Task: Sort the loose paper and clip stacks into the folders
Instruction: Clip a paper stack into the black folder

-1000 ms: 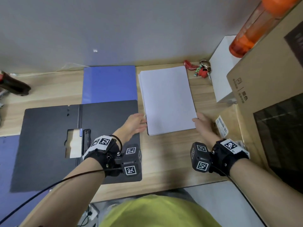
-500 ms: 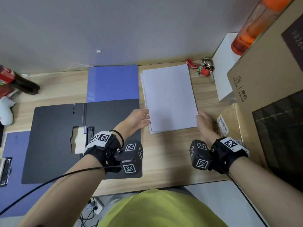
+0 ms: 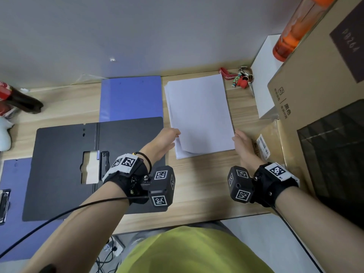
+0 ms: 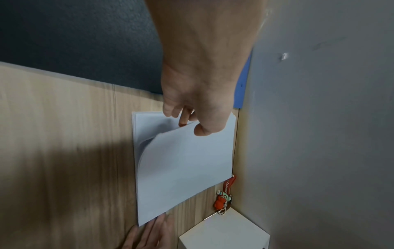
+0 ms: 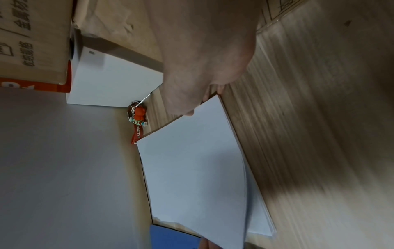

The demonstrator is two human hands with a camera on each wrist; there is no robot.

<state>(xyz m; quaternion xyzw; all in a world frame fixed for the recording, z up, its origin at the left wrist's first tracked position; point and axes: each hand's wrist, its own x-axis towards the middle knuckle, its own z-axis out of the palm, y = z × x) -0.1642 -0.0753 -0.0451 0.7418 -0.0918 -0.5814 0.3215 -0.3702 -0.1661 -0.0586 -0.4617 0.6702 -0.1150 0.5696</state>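
A stack of white paper [image 3: 199, 115] lies on the wooden desk, to the right of a shut blue folder [image 3: 130, 97]. My left hand [image 3: 169, 136] pinches the near-left corner of the top sheets [image 4: 185, 161], thumb on top and fingers beneath, and that corner curls up off the stack. My right hand [image 3: 239, 138] rests at the stack's near-right corner with straight fingers [image 4: 149, 234] flat on the desk against the edge. An open black folder [image 3: 65, 154] with a metal clip [image 3: 104, 164] lies to the left.
A red keychain [image 3: 240, 78], a white box [image 3: 264, 85], a large cardboard box [image 3: 315, 75] and an orange bottle [image 3: 291, 32] crowd the right side. At the far left are a dark bottle [image 3: 19, 99] and another blue folder [image 3: 13, 174]. The wall runs close behind.
My left hand has taken hold of the top sheets' near-left corner and raised it, so those sheets now bow upward. My right hand stays at the near-right corner.
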